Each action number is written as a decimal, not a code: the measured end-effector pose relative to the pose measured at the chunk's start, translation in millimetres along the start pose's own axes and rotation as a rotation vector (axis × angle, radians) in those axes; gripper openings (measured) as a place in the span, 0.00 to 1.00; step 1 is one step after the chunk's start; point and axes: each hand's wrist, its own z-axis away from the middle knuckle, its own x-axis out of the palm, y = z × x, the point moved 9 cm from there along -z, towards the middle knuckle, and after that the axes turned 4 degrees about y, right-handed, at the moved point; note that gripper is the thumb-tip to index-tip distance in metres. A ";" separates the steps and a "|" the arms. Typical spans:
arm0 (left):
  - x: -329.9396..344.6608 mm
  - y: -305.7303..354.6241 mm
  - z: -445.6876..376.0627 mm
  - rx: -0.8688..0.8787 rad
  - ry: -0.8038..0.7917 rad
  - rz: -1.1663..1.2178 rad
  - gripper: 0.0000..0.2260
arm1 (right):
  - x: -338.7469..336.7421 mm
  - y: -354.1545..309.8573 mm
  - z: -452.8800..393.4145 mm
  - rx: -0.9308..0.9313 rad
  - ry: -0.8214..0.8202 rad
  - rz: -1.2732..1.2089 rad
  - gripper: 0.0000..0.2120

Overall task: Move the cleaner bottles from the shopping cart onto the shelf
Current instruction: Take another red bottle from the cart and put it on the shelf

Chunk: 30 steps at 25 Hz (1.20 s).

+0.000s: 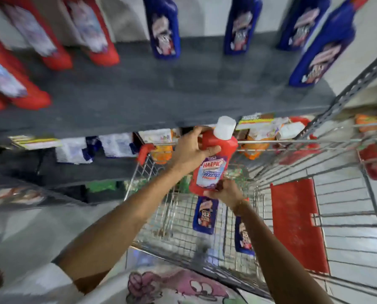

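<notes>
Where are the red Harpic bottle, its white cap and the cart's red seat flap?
red Harpic bottle (212, 170): head view, on its front label.
white cap (224, 127): head view, cap's side.
red seat flap (297, 224): head view, flap's middle.

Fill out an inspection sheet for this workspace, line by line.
Surface: dark grey shelf, its middle and front bare.
Job's things: red Harpic bottle with a white cap, held upright above the shopping cart; two blue bottles lie in the cart; red bottles stand on the shelf's left, blue shelf bottles at the back and right.
Clutter: blurred packets on the lower shelf.
Grippers: left hand grips the bottle's shoulder; right hand supports its base.
Cables: nothing seen.
Surroundings: pale tiled floor; perforated metal upright.
</notes>
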 end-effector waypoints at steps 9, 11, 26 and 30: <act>-225.0 95.0 2.9 0.253 0.263 0.035 0.22 | 91.1 -219.7 -22.7 -0.353 -0.064 -0.039 0.22; -262.7 99.0 -0.2 0.279 0.292 0.061 0.22 | 116.8 -255.0 -30.9 -0.407 -0.080 -0.043 0.22; -425.2 32.4 -55.2 0.225 0.369 0.068 0.22 | 255.1 -351.5 -129.8 -0.463 -0.007 0.095 0.23; -427.4 25.1 -61.0 0.258 0.362 0.067 0.22 | 258.1 -350.9 -138.6 -0.433 0.009 0.102 0.23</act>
